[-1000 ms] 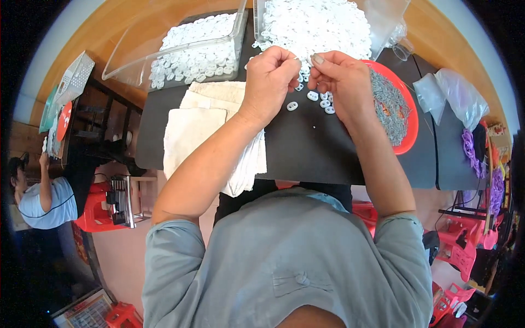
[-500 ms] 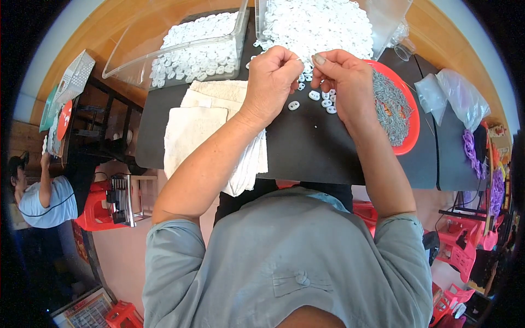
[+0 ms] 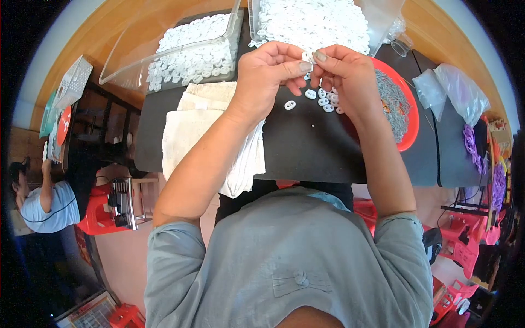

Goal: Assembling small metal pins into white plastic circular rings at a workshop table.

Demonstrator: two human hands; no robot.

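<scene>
Above the dark table, my left hand and my right hand meet fingertip to fingertip. Between them they pinch a small white plastic piece, partly covered by the fingers. Below the hands lie several loose white oval pieces with two holes, the nearest to the left being a single piece. Beside my right wrist is a red round tray full of slender grey bits that look like screws, with a few orange ones among them.
Two clear bins of white pieces stand at the back, a left bin and a middle bin. Folded cream cloths lie under my left forearm. Plastic bags are at the right. A co-worker sits far left.
My left hand has opened from a fist-like curl, thumb now extended toward the right fingertips. The white piece now shows between the hands. The whole view has shifted slightly.
</scene>
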